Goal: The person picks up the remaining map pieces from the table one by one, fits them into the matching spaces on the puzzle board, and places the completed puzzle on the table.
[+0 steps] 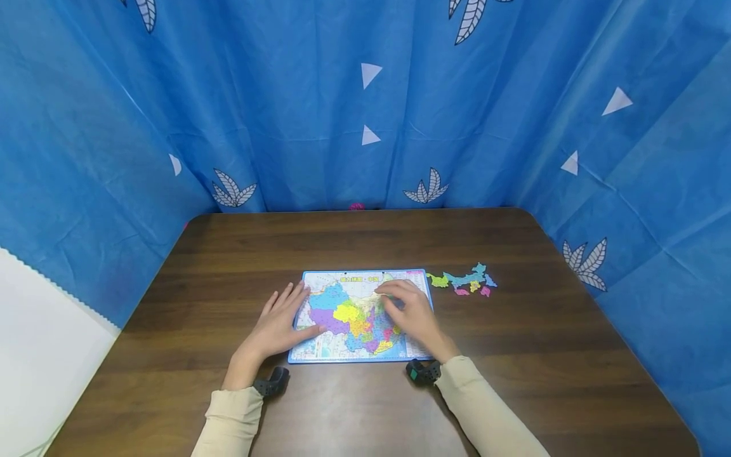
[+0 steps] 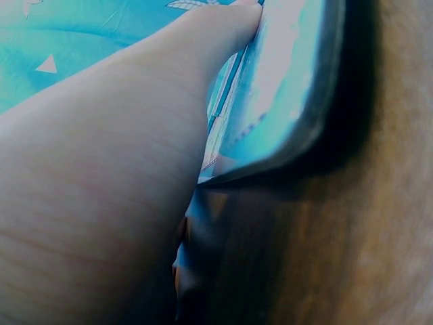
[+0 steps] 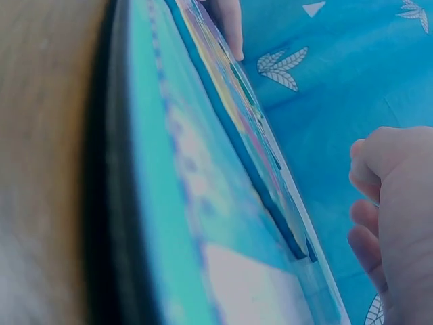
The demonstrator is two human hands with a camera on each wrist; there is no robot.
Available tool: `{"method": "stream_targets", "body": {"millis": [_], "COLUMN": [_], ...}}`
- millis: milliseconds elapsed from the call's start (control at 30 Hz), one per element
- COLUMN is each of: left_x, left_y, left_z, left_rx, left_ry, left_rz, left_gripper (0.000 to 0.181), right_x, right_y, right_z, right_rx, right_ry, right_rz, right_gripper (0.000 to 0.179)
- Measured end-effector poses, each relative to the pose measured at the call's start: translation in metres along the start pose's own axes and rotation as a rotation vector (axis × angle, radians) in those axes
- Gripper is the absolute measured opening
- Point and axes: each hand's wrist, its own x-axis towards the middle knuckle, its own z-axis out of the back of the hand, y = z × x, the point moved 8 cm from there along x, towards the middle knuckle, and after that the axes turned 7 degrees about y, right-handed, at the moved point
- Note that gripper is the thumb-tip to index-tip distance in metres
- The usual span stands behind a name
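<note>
A map puzzle board (image 1: 331, 353) with a blue rim and colourful map pieces lies on the table. My left hand (image 1: 281, 324) rests across its left side, fingers spread and thumb reaching onto the map (image 1: 330, 320). Over the upper right part of the map, my right hand (image 1: 414, 314) is bent with thumb and fingertips close together; I cannot tell whether they pinch a piece. In the right wrist view, the curled right hand (image 3: 406, 196) is beside the board (image 3: 196, 169). The left wrist view shows the left hand (image 2: 135, 135) close up along the board's edge.
Several loose puzzle pieces lie right of the board, among them a green one (image 1: 439, 280), a long teal one (image 1: 464, 278) and a pink one (image 1: 485, 291). The brown wooden table (image 1: 354, 241) ends at a blue curtain (image 1: 320, 127) at the back.
</note>
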Motion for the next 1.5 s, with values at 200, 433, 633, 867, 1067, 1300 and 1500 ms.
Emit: {"method": "stream_targets", "body": {"millis": [200,433,633,867,1067,1300,1500], "left_x": [0.002,0.003,0.002,0.001,0.001,0.001,0.002], "left_y": [0.001,0.002,0.002,0.001,0.001,0.002,0.002], "left_z": [-0.002,-0.002,0.000,0.000,0.000,0.000,-0.001], "left_rx": [-0.002,0.008,0.008,0.000,-0.007,-0.009,-0.007], "left_ry": [0.010,0.007,0.002,-0.001,0.005,0.010,0.009], "left_rz": [0.005,0.015,0.014,0.008,0.009,0.017,0.019], "left_gripper": [0.100,0.100,0.100,0.101,0.100,0.100,0.100], "right_x": [-0.001,-0.002,-0.001,-0.002,-0.005,-0.009,-0.012], "right_y": [-0.005,-0.011,-0.016,-0.021,-0.029,-0.036,-0.042], "right_z": [0.005,0.012,0.015,0.021,0.028,0.035,0.041], "right_rx": [0.004,0.009,0.015,0.013,-0.003,-0.013,-0.012], "right_ry": [-0.005,-0.049,-0.052,-0.066,-0.069,-0.083,-0.078], "right_rz": [-0.020,0.006,-0.007,-0.051,-0.111,-0.136,-0.168], "right_gripper": [0.019,0.018,0.019,0.021,0.022,0.022,0.021]}}
